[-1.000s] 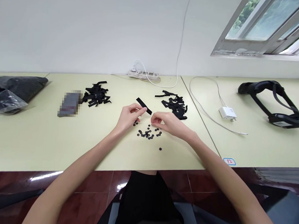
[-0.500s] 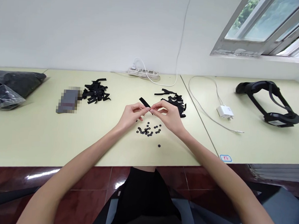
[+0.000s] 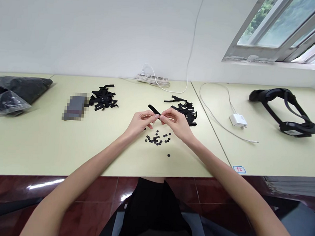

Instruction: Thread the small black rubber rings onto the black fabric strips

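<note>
My left hand (image 3: 140, 121) pinches one end of a short black strap (image 3: 153, 109) above the pale table (image 3: 53, 144). My right hand (image 3: 176, 122) meets it at the strap's near end, fingertips pinched together there; whether a small piece sits between them is hidden. Just below both hands lies a scatter of small black rings (image 3: 158, 138), with one stray ring (image 3: 168, 155) nearer the table's front edge. A pile of black straps (image 3: 185, 110) lies right behind my right hand.
A second pile of black straps (image 3: 103, 99) and a blurred grey block (image 3: 75, 107) lie at the left. Black plastic bags (image 3: 14, 93) sit far left. A power strip (image 3: 153, 78), a white charger (image 3: 238, 120) with cable and a black headset (image 3: 286, 110) occupy the back and right.
My right hand has risen from the rings on the table and joined my left hand at the strap's end. The strap stays held in the left hand.
</note>
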`<state>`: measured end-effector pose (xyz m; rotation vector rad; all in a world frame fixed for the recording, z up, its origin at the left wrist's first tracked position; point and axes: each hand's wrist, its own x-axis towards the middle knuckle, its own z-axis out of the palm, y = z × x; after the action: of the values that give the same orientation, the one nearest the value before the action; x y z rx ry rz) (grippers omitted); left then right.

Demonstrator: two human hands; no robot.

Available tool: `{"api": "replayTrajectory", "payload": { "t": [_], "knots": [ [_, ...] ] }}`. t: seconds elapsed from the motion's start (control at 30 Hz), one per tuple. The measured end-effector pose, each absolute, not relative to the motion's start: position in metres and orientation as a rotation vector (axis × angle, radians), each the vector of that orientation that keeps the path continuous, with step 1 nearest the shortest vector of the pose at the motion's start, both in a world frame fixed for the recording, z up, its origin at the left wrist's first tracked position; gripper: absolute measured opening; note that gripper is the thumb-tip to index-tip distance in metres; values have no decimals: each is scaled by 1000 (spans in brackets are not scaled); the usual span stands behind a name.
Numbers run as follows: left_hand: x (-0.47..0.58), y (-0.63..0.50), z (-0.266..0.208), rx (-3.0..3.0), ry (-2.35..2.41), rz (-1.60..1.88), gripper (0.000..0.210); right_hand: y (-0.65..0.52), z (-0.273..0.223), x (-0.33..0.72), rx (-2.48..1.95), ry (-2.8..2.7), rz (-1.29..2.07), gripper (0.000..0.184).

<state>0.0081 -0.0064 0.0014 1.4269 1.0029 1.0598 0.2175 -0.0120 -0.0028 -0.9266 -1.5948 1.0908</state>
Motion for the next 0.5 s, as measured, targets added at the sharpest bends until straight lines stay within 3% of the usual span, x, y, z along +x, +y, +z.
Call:
{"api": "replayTrajectory", "payload": {
  "t": [0.5],
  "knots": [
    [3,-4,4,1459,953,995,39,-13,1,220,-930,-1607,1136,46]
  ]
}}
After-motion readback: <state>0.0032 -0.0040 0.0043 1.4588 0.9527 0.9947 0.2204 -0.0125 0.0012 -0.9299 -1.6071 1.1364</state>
